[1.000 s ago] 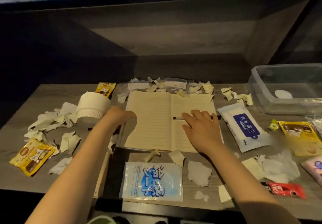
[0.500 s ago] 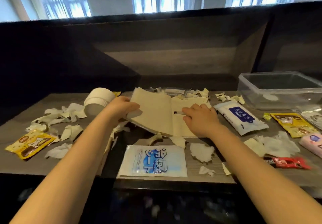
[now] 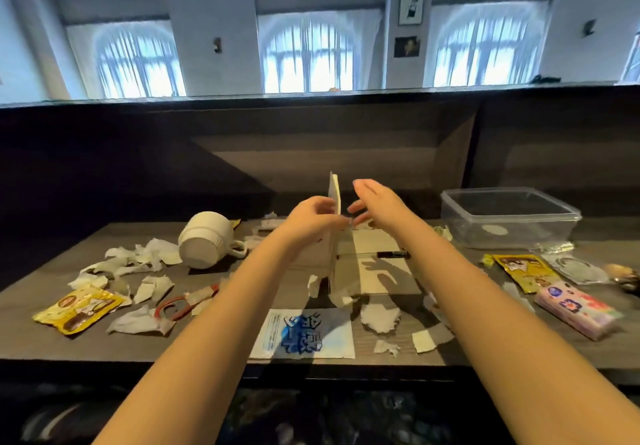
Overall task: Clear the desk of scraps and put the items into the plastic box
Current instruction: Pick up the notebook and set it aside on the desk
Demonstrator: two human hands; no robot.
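Observation:
An open notebook lies mid-desk, and its left half stands upright. My left hand grips that raised half at its edge. Just to the right, my right hand hovers over the flat page with straight fingers, holding nothing. A black pen lies across the right page. The clear plastic box stands at the back right, nearly empty. Torn paper scraps litter the left side, with more scraps in front of the notebook.
A white cup lies on its side at left, near a yellow packet and a red-handled tool. A blue cooling-sheet pack is at the front edge. At right lie another yellow packet and a pink tissue pack.
My left hand has swung the notebook's left half from flat up to vertical. My right hand has lifted off the right page. The camera has tilted upward.

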